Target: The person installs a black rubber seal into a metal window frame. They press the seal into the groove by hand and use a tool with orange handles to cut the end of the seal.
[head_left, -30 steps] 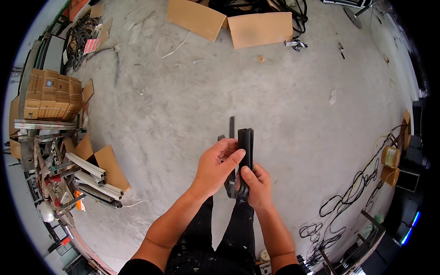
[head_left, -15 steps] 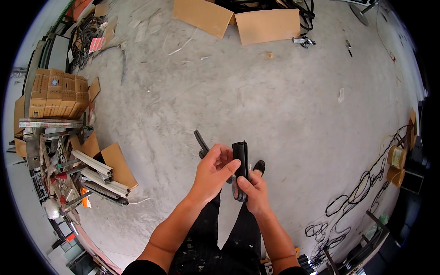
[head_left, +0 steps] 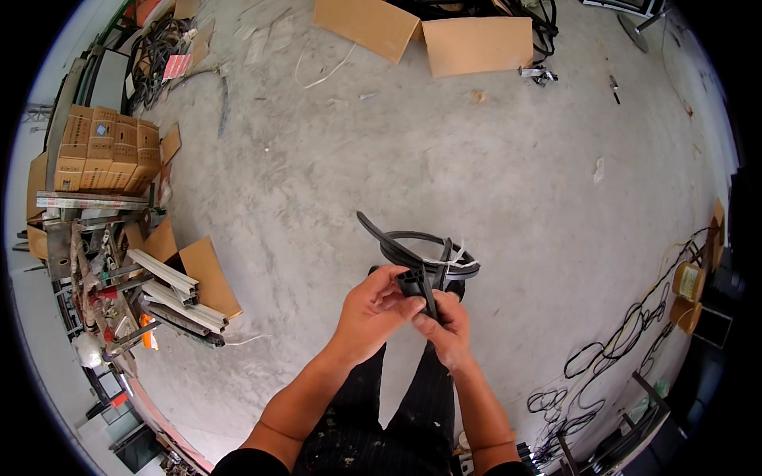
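Observation:
Both my hands hold a black profile piece (head_left: 413,284) in front of my legs. Its hollow, ribbed end faces up toward me. My left hand (head_left: 371,316) pinches it from the left, thumb across the front near that end. Lower down on the right, my right hand (head_left: 446,332) grips it with thumb and curled fingers. Just beyond my hands is a loose coil of black rubber-like strip (head_left: 397,252), with a white tie (head_left: 456,262) around it. My fingers hide whether coil and profile piece are joined. Part of a dark shoe (head_left: 456,292) shows under the coil.
On the left, stacked cartons (head_left: 107,151) stand behind an opened box (head_left: 210,274) and pale metal profiles (head_left: 178,293). Flattened carton flaps (head_left: 478,47) lie at the far side. Black cables (head_left: 615,341) tangle on the concrete floor (head_left: 317,174) at right.
The profile piece has tipped so its hollow end faces me instead of its long side. The coil with its white tie has come into view beyond my hands. The head view has shifted slightly.

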The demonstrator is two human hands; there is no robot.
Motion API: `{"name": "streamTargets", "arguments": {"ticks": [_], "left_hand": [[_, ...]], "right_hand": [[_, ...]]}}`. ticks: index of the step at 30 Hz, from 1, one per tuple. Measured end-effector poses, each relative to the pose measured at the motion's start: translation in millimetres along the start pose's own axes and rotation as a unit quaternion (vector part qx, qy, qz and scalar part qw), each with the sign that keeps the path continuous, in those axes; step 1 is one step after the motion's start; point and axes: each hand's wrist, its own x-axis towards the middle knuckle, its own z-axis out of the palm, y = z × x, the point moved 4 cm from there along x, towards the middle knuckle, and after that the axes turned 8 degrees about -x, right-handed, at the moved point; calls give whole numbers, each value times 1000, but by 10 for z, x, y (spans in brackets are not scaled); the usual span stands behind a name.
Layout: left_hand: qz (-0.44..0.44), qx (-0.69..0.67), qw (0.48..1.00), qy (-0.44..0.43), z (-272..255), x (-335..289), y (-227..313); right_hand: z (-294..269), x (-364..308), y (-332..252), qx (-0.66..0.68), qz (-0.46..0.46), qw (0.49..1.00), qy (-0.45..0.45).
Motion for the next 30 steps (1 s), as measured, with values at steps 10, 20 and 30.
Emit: {"name": "streamTargets", "arguments": {"ticks": [10, 20, 30], "left_hand": [[35, -39, 993, 103, -111, 0, -165], [-3, -59, 995, 82, -333, -233, -205], [-25, -69, 989, 126, -581, -640, -228]], "right_hand": [[44, 97, 23, 18, 74, 995, -60], [272, -139, 209, 35, 85, 994, -62], [531, -259, 94, -25, 49, 993, -106]]}}
